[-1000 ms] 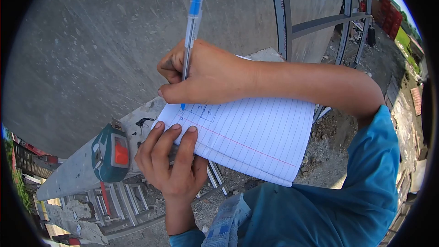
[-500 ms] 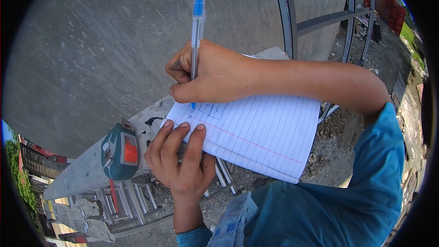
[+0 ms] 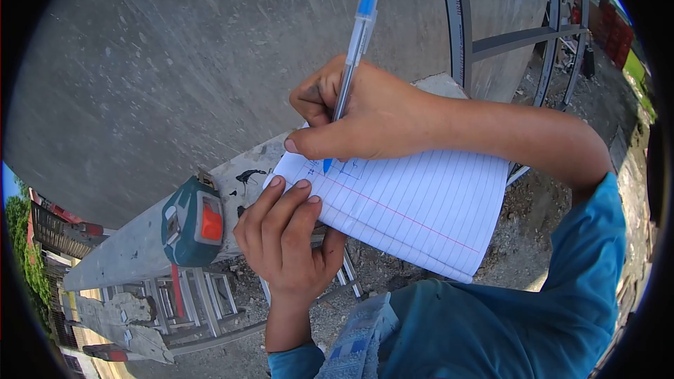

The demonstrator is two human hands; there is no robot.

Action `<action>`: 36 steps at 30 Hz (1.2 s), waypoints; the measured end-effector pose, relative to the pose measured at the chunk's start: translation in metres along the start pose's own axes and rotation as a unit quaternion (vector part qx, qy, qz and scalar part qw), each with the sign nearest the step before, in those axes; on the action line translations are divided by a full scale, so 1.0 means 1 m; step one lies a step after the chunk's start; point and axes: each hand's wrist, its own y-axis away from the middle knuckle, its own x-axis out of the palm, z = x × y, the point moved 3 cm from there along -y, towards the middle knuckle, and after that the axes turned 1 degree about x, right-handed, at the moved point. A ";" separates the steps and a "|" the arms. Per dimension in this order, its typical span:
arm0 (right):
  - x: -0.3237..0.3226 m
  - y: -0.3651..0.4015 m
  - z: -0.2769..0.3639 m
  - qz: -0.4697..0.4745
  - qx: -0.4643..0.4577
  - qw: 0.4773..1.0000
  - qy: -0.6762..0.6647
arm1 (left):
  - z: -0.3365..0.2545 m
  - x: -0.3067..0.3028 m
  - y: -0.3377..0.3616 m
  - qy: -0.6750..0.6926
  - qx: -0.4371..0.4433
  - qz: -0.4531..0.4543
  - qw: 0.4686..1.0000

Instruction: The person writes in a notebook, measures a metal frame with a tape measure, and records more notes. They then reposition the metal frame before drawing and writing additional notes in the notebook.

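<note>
Pen (image 3: pixel 354 49) pinched near upright in closed right hand (image 3: pixel 365 116), tip on top corner of lined notepad (image 3: pixel 421 203). Left hand (image 3: pixel 288 238) clamped on notepad's near corner, fingers above, thumb beneath. Notepad resting on concrete ledge (image 3: pixel 119 260), tape measure (image 3: pixel 193 221) just beside.

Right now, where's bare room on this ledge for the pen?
The ledge is bare left of the tape measure. Right of it, only a narrow strip before the left hand; notebook, pen and right hand crowd the rest.
</note>
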 end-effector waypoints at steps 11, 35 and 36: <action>0.001 0.003 0.005 0.009 -0.019 0.999 0.036 | 0.000 -0.001 0.000 -0.004 0.007 0.010 1.000; 0.000 0.003 0.000 -0.036 -0.020 0.998 0.055 | 0.000 -0.001 -0.001 -0.001 0.009 0.008 1.000; -0.001 0.003 -0.001 -0.038 -0.020 0.998 0.054 | 0.000 -0.001 -0.001 0.000 0.008 0.006 1.000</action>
